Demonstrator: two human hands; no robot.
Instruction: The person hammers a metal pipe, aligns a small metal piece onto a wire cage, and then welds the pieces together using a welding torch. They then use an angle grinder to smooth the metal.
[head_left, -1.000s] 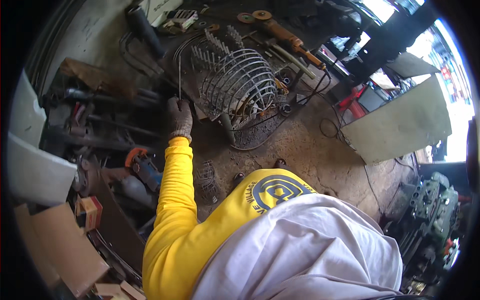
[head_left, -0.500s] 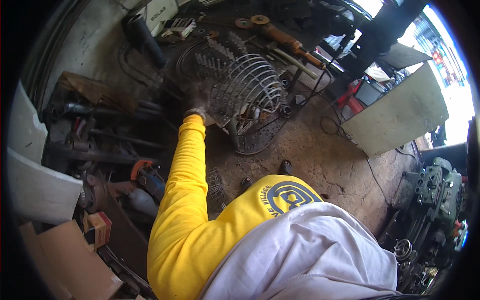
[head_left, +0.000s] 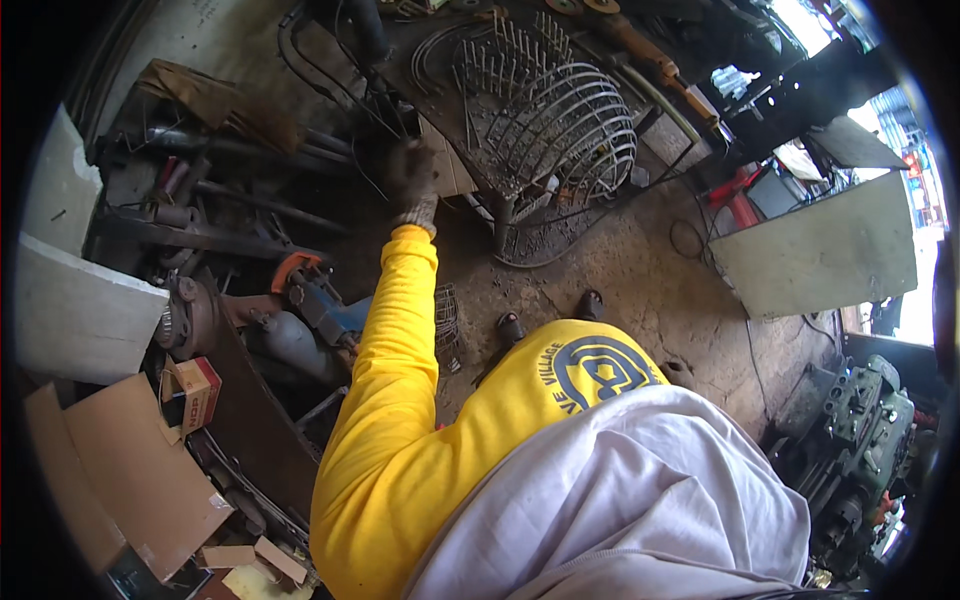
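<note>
The gloved left hand [head_left: 410, 172], too blurred to tell how its fingers are set, is beside a brown cardboard piece [head_left: 452, 165], left of the curved metal-rod cage [head_left: 575, 125].

One outstretched hand [head_left: 412, 175]; one brown sheet [head_left: 450, 163] at the left edge of the table [head_left: 480, 165]; one cage [head_left: 575, 125] at its right; rods [head_left: 500, 58] too many to count; two feet [head_left: 510, 326].

L arm [head_left: 395, 315] out fwd, gloved L hand [head_left: 411, 178] blurred.
</note>
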